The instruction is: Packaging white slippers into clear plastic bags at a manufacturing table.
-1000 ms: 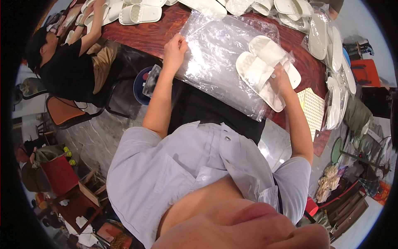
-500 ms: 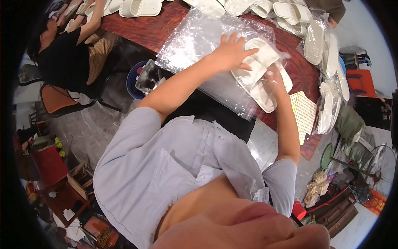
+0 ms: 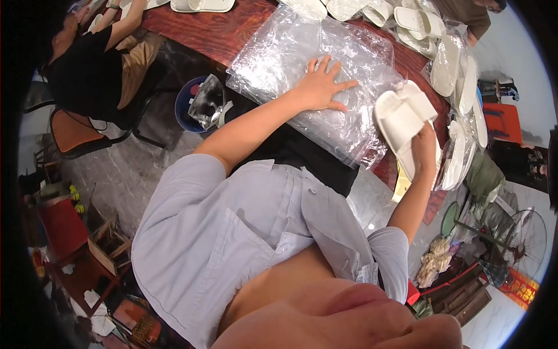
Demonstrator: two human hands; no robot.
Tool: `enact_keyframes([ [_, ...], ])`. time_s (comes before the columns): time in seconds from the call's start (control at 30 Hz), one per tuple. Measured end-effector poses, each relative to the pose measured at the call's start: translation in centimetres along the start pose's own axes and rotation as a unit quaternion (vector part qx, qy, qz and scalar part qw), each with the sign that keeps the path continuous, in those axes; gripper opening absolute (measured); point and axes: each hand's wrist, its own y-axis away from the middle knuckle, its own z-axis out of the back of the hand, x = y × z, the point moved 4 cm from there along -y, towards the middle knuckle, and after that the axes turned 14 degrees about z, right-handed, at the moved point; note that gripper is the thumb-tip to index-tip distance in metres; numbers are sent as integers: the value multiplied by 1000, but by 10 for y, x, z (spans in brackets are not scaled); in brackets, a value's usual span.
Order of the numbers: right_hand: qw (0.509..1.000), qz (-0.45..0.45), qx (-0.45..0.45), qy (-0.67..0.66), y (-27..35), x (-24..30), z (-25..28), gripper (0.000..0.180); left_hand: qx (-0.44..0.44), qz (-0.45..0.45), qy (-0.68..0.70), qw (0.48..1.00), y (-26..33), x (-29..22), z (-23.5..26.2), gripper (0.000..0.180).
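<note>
Dark red wood makes up the long table (image 3: 203, 36), its far edge crowded with loose white slippers (image 3: 204, 5), while a blue bucket (image 3: 185, 106) stuffed with crumpled clear wrapping sits on the grey floor just below the near edge. Spread flat with fingers apart, the left hand (image 3: 321, 85) presses on a stack of clear plastic bags (image 3: 302, 64) lying glossy and wrinkled across the tabletop. Just right of that stack, the right hand (image 3: 426, 150) is clamped around a pair of white slippers (image 3: 401, 119), held upright beside the bags' edge, and another person in a black shirt (image 3: 87, 72) sits at the table's left.
</note>
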Motion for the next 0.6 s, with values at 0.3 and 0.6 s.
enact_keyframes([
  [0.3, 935, -29, -332, -125, 8, 149, 63, 39, -7, 4, -13, 1000, -7, -4, -5, 75],
  [0.6, 947, 183, -189, -183, -16, 196, -138, 31, 93, 39, -54, 993, -21, -14, -19, 76],
])
